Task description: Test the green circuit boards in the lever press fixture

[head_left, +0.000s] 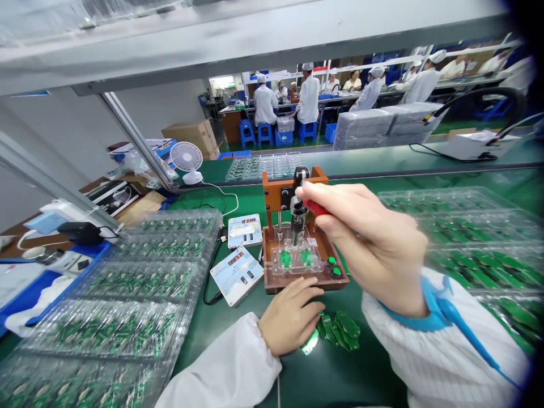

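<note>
My right hand (374, 238) is closed around the red handle (315, 207) of a toggle clamp on a brown test fixture (272, 280). Under the clamp, a clear plate (297, 267) covers two green circuit boards (285, 259). My left hand (293, 317) rests palm down at the fixture's front edge, its fingers stretched out and slightly apart. Beside its fingertips lies a loose pile of green circuit boards (340, 330). Two green push buttons (335, 271) sit at the fixture's right front corner.
Two meter boxes (238, 276) with red digits stand left of the fixture. Clear trays of boards (123, 294) fill the left side; more trays (488, 260) lie at right. A small white fan (186, 157) stands behind. A shelf beam (255, 42) crosses overhead. Co-workers sit and stand beyond.
</note>
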Available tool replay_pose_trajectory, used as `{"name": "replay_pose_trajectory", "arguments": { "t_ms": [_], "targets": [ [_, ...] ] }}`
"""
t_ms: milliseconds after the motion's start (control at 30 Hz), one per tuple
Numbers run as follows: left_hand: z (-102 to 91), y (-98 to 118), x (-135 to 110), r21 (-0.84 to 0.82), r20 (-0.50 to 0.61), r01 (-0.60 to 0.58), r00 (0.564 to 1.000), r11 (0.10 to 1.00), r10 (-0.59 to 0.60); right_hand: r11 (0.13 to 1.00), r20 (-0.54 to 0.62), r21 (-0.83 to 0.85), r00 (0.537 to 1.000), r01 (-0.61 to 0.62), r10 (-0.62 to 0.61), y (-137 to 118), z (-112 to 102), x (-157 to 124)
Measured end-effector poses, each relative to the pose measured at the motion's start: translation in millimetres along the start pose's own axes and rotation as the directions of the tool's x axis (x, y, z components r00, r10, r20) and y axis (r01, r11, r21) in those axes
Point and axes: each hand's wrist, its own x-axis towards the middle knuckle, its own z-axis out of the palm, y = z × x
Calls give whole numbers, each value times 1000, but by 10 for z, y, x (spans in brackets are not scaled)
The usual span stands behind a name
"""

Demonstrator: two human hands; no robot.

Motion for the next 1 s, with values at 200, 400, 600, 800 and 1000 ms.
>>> {"name": "replay_pose_trajectory", "arguments": {
  "t_ms": [200, 400, 600, 800, 1000],
  "targets": [
    [-6, 7, 25, -12, -21, 6, 1000, 1000, -6, 993, 25, 88, 997, 73, -76, 233, 135, -315],
    [-7, 10, 42, -95, -53, 36, 998, 995, -41, 987, -23, 136, 996, 92, -90, 409, 305, -541],
    [-221, 54, 42, -270, -163, 69, 980, 960, -117, 961, -11, 274, 1000, 27, -25, 408, 328, -576],
    [-625, -114, 21, -277, -220, 297, 906, 914, -361, 941, -9, 338, 1000, 14, -12, 415, 272, -552],
    [-1075, -896, -8, 103, -6, 604, 795, 790, -607, 925, -13, 380, 1000, -12, 18, 416, 247, -527]
  ]
}}
